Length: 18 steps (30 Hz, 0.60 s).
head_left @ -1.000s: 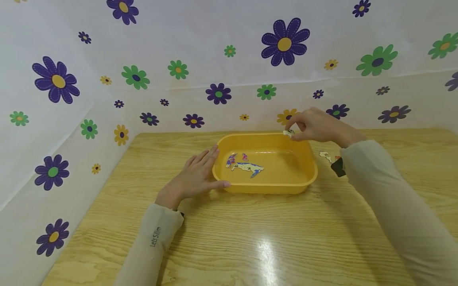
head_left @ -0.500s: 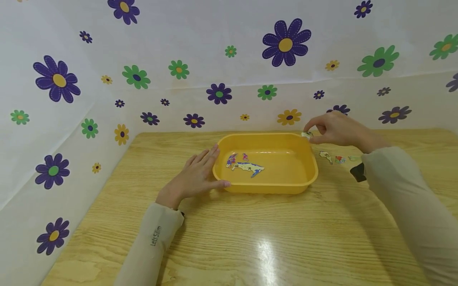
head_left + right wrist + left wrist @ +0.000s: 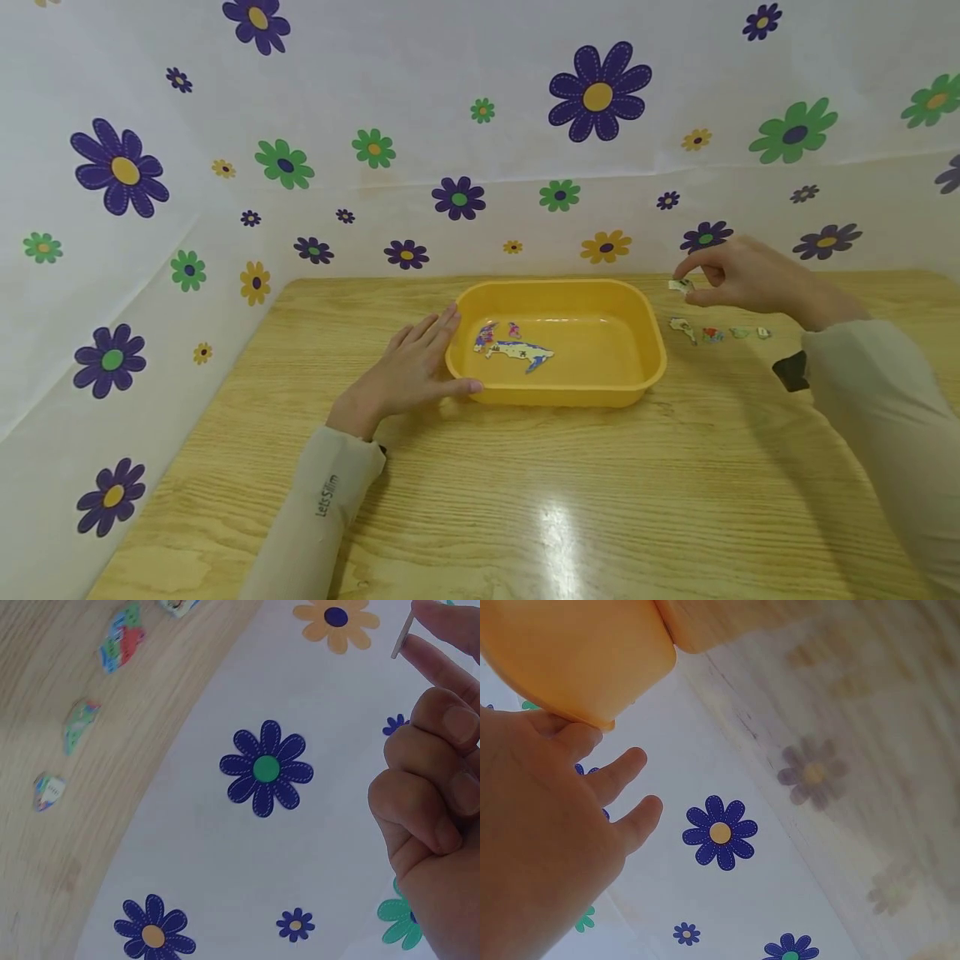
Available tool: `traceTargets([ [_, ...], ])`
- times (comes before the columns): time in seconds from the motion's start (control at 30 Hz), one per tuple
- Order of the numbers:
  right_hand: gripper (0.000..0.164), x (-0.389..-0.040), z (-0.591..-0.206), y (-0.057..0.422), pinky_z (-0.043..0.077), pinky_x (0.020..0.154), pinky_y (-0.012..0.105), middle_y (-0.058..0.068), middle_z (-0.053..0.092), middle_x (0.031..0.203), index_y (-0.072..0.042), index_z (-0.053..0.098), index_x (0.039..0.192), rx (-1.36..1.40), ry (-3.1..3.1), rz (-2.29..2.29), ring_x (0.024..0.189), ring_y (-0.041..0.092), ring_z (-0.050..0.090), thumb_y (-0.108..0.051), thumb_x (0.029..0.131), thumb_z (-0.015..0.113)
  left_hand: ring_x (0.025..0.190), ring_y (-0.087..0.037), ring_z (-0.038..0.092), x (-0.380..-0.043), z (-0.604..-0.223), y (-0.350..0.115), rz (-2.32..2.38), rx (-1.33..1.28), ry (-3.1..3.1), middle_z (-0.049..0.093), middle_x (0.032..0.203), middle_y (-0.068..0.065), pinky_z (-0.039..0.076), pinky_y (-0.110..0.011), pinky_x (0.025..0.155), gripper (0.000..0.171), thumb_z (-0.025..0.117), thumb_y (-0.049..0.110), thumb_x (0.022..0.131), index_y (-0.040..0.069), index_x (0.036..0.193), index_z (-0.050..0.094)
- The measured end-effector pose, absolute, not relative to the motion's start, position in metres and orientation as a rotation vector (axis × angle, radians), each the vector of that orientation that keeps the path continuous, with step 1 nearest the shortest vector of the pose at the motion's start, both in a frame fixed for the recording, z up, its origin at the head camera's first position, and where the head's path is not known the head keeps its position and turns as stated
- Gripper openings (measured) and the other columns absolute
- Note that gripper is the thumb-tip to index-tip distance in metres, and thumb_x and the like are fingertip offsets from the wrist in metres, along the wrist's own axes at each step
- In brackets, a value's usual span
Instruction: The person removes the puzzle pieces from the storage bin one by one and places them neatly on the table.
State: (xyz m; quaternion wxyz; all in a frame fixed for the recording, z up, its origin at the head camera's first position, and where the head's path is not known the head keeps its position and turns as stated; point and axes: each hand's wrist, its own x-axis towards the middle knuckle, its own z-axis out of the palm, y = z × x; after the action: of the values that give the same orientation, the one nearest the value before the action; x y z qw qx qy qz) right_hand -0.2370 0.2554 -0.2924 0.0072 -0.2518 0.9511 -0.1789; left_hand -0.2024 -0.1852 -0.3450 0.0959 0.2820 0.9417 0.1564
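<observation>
A thin piece [image 3: 679, 285] is hanging beside the yellow tray [image 3: 555, 394]; the right hand [image 3: 752, 282] is pinching it, probably feeling something light, stiff and best taken by its edges. 4 smaller bits [image 3: 712, 335] are lying on the worktop [image 3: 450, 492]; the left hand [image 3: 405, 371] is touching the tray, fingers extended.

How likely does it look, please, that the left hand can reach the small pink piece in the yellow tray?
Probably yes: the left hand touches the open yellow tray, and nothing covers the pink piece inside.
</observation>
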Motion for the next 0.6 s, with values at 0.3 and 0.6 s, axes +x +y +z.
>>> traceTargets([
  [0.3,0.021,-0.229,-0.301,0.279,0.029,0.055,0.027,-0.006,0.038,0.06,-0.002,0.075,0.105,-0.874,3.019,-0.598,0.053,0.006,0.031,-0.003,0.085,0.078,0.154,-0.035,0.01,-0.201,-0.345,-0.186,0.479,0.836,2.788,0.003,0.17,-0.008,0.006,-0.058,0.122,0.103,0.061,0.061,0.094,0.004,0.163,0.01],
  [0.6,0.024,-0.219,-0.306,0.302,0.031,0.055,0.026,-0.005,0.041,0.063,0.002,0.073,0.109,-0.732,3.019,-0.582,0.054,0.005,0.032,-0.002,0.086,0.076,0.154,-0.036,0.009,-0.2,-0.346,-0.187,0.481,0.829,2.788,0.003,0.17,-0.008,0.005,-0.057,0.122,0.104,0.06,0.063,0.094,0.004,0.163,0.009],
])
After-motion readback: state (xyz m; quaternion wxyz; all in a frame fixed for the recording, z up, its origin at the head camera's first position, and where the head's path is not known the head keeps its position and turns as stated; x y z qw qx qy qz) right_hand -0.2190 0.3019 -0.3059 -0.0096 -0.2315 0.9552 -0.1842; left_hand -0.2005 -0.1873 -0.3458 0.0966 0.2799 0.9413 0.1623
